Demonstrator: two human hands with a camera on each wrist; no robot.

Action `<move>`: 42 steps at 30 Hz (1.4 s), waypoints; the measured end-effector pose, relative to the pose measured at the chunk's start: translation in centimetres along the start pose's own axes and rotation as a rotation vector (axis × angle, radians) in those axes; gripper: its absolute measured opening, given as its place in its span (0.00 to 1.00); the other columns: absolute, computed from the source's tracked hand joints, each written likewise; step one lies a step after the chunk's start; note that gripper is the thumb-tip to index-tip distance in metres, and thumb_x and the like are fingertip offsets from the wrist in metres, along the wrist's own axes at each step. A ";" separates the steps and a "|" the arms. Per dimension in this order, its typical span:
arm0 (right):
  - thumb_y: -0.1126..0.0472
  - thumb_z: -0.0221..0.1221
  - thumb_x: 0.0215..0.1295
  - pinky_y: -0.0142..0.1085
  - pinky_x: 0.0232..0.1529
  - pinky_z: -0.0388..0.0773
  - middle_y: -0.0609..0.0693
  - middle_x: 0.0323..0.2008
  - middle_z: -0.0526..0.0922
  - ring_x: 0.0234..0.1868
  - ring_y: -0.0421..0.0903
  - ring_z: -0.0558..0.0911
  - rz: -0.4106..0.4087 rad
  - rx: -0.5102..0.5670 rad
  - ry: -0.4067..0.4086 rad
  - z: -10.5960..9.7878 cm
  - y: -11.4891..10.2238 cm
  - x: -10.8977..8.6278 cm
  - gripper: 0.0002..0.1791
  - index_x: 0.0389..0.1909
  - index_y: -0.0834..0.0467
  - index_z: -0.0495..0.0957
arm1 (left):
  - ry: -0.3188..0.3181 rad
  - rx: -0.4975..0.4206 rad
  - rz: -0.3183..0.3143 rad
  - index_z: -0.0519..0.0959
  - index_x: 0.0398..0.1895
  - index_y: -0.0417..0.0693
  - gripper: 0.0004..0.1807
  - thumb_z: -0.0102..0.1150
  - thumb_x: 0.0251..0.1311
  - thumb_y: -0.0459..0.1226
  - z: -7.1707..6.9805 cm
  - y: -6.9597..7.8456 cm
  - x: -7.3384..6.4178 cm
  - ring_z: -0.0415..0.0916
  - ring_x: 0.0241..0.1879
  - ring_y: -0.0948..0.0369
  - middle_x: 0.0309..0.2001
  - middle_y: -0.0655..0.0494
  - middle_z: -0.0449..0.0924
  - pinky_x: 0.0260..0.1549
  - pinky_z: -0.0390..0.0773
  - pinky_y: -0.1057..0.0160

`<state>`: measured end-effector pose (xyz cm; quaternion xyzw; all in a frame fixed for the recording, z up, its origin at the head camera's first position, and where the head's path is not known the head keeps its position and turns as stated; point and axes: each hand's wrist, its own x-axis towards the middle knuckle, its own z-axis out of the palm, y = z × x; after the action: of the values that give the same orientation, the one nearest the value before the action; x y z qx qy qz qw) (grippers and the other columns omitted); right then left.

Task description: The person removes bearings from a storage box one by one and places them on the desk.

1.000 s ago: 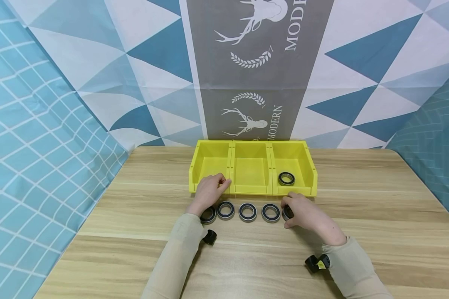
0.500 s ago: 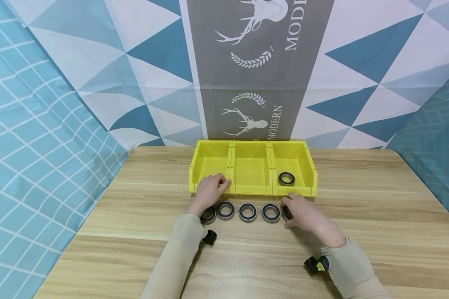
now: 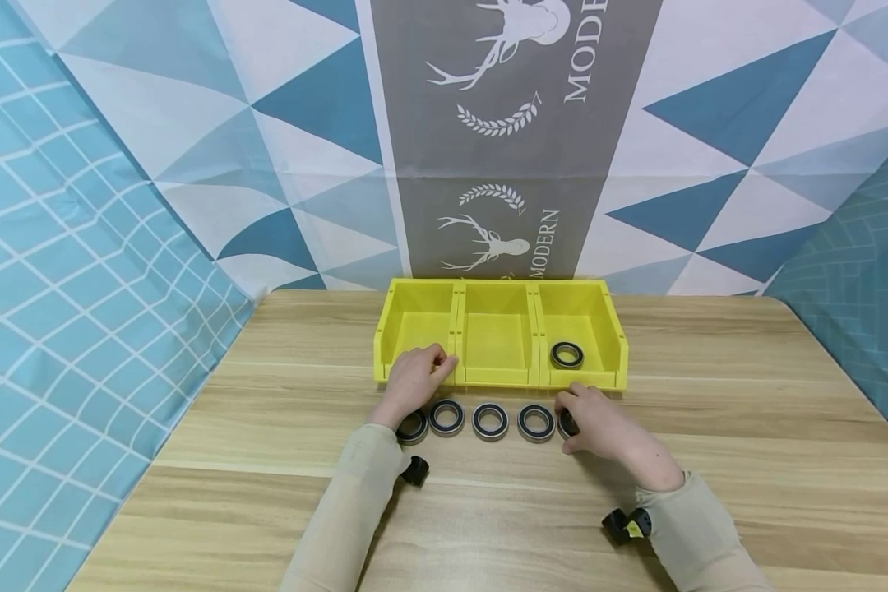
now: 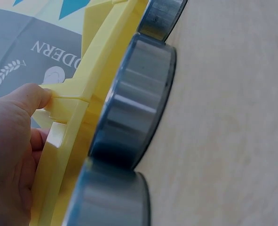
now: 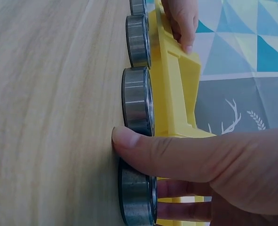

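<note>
My left hand (image 3: 412,378) is at the front of the yellow storage bins (image 3: 496,381), by the divider between the left and middle ones. In the left wrist view its thumb presses on the rim and its fingers curl behind the front wall. My right hand (image 3: 598,418) grips the rightmost bearing (image 5: 136,200) of a row on the table, thumb at one side and fingers at the other. This bearing lies flat, partly hidden by the hand. Another bearing (image 3: 556,359) lies in the right bin.
Several more bearings lie in a row before the bins, including one (image 3: 522,423) beside the right hand and one (image 3: 413,439) partly under the left wrist. The wooden table (image 3: 488,526) meets a patterned cloth (image 3: 326,164) behind the bins.
Almost nothing differs. My right wrist has shifted very slightly to the left since a second ago; the left hand, bins and bearings stay put.
</note>
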<state>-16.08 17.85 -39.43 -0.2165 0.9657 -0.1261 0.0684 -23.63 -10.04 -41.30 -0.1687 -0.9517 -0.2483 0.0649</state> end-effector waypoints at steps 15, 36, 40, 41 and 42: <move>0.55 0.66 0.48 0.45 0.41 0.73 0.52 0.39 0.74 0.40 0.49 0.75 0.034 0.032 0.020 -0.3 0.0 0.0 0.18 0.39 0.58 0.76 | 0.000 0.009 0.000 0.72 0.25 0.51 0.16 0.47 0.63 0.50 0.2 -0.2 0.1 0.63 0.22 0.61 0.17 0.60 0.67 0.27 0.61 0.64; 0.64 0.55 0.55 0.37 0.22 0.66 0.53 0.24 0.72 0.23 0.46 0.70 0.125 -0.010 0.424 -3.2 3.0 4.6 0.05 0.26 0.62 0.75 | 0.002 0.001 0.001 0.72 0.25 0.52 0.17 0.45 0.63 0.51 0.4 -0.3 0.1 0.63 0.22 0.60 0.17 0.60 0.66 0.28 0.61 0.64; 0.62 0.56 0.57 0.44 0.29 0.72 0.59 0.33 0.74 0.30 0.51 0.75 0.158 0.004 0.355 -3.4 3.2 5.2 0.10 0.36 0.64 0.75 | 0.002 0.009 0.001 0.72 0.25 0.52 0.17 0.45 0.63 0.52 0.4 -0.3 0.1 0.63 0.22 0.60 0.17 0.60 0.66 0.27 0.61 0.65; 0.61 0.56 0.58 0.46 0.33 0.73 0.60 0.36 0.75 0.33 0.53 0.76 0.168 0.007 0.333 -3.5 3.2 5.4 0.12 0.39 0.65 0.75 | 0.003 0.010 0.002 0.72 0.25 0.52 0.17 0.45 0.63 0.52 0.4 -0.3 0.1 0.63 0.22 0.60 0.17 0.60 0.66 0.27 0.61 0.65; 0.59 0.57 0.58 0.48 0.36 0.73 0.62 0.39 0.74 0.36 0.55 0.76 0.179 0.015 0.309 -3.5 3.2 5.5 0.15 0.42 0.66 0.74 | 0.005 0.010 0.004 0.72 0.25 0.52 0.17 0.45 0.63 0.52 0.4 -0.3 0.1 0.63 0.22 0.60 0.17 0.60 0.66 0.27 0.61 0.65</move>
<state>-23.00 19.03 -37.38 -0.1072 0.9792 -0.1584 -0.0682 -23.85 -10.08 -41.72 -0.1695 -0.9525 -0.2437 0.0683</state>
